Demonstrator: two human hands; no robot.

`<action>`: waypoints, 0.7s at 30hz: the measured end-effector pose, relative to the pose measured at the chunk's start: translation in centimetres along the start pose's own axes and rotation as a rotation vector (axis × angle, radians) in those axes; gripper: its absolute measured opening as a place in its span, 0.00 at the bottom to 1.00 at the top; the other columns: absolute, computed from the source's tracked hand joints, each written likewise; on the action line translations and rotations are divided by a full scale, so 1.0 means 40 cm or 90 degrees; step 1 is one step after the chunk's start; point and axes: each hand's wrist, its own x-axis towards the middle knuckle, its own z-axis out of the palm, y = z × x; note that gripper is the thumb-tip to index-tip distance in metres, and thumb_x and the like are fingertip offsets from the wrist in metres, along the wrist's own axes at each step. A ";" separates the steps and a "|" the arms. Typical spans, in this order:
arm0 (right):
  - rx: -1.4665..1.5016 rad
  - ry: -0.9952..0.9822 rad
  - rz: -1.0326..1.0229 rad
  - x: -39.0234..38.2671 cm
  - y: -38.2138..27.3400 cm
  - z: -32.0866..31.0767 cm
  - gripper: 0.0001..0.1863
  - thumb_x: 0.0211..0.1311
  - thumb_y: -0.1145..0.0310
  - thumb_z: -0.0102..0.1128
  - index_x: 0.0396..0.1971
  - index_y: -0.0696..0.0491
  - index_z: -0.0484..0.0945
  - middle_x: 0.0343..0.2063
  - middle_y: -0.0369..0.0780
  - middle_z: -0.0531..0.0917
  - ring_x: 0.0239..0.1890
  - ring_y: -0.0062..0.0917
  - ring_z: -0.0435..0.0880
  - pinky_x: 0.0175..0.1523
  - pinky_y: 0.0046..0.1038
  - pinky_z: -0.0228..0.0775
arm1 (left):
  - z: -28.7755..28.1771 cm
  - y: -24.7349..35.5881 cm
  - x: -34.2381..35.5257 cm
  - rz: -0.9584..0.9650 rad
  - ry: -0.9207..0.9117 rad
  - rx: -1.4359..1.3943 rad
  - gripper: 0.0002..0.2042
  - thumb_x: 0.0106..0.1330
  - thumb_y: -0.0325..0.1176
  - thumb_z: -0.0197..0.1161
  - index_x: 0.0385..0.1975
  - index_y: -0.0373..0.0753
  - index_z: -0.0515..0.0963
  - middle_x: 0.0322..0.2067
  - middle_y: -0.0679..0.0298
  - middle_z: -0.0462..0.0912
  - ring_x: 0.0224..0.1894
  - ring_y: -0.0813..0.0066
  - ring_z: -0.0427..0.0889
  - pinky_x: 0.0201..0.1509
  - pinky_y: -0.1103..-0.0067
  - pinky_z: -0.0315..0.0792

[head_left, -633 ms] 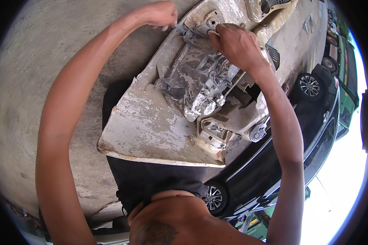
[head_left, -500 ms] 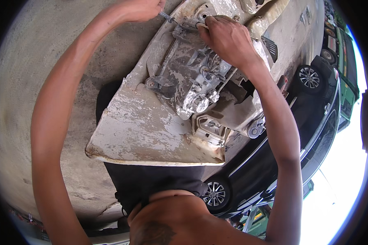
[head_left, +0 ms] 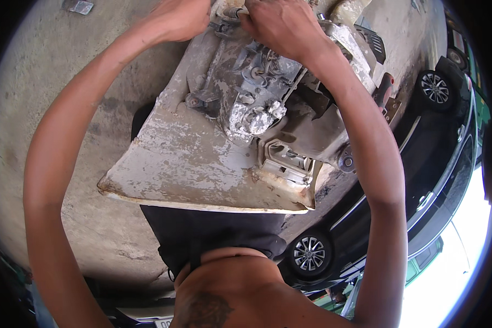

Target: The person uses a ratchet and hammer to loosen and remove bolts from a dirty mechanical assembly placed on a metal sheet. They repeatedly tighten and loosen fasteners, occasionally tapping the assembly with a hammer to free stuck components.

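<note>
A large, scuffed off-white housing (head_left: 164, 164) with chipped paint rests in front of me, its wide edge over my dark shorts. Mounted on it is a dirty grey metal mechanism (head_left: 255, 117) with levers and rods. At the top edge, my left hand (head_left: 183, 21) is curled closed beside the housing's left side; whatever its fingers hold is cut off by the picture. My right hand (head_left: 284, 26) is closed over the mechanism's far end, its thumb against a short grey metal cylinder (head_left: 233, 12). The right fingertips are hidden, so their grip cannot be made out.
A red-handled tool (head_left: 387, 87) lies right of the housing, near a black car (head_left: 382, 191) parked along the right. A green vehicle (head_left: 482, 109) stands beyond it. On the concrete floor (head_left: 54, 98), a small flat metal piece (head_left: 77, 6) lies at far left.
The view has shifted, and the housing sits slightly lower left. Both hands are nearer the top edge and closer together. The thin metal piece seen at my left fingers is now out of sight.
</note>
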 end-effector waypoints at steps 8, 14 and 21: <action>0.059 0.081 0.007 -0.025 -0.004 0.000 0.13 0.72 0.62 0.55 0.33 0.58 0.79 0.26 0.47 0.85 0.34 0.44 0.86 0.42 0.41 0.79 | 0.089 -0.063 -0.054 0.063 0.062 -0.054 0.13 0.77 0.39 0.54 0.43 0.38 0.82 0.37 0.50 0.87 0.44 0.47 0.85 0.49 0.56 0.75; 0.237 0.180 0.247 -0.288 -0.044 -0.209 0.11 0.76 0.65 0.55 0.44 0.60 0.74 0.36 0.47 0.77 0.41 0.43 0.77 0.49 0.39 0.70 | 0.104 -0.243 -0.238 -0.103 0.082 -0.125 0.13 0.77 0.39 0.56 0.47 0.39 0.83 0.40 0.56 0.83 0.44 0.53 0.83 0.51 0.59 0.74; 0.284 0.492 0.816 -0.724 -0.057 -0.087 0.16 0.83 0.61 0.47 0.46 0.61 0.75 0.32 0.35 0.73 0.37 0.22 0.71 0.50 0.26 0.65 | 0.076 -0.409 -0.218 -0.120 0.274 -0.014 0.11 0.74 0.34 0.59 0.47 0.37 0.83 0.44 0.55 0.81 0.49 0.51 0.82 0.53 0.59 0.75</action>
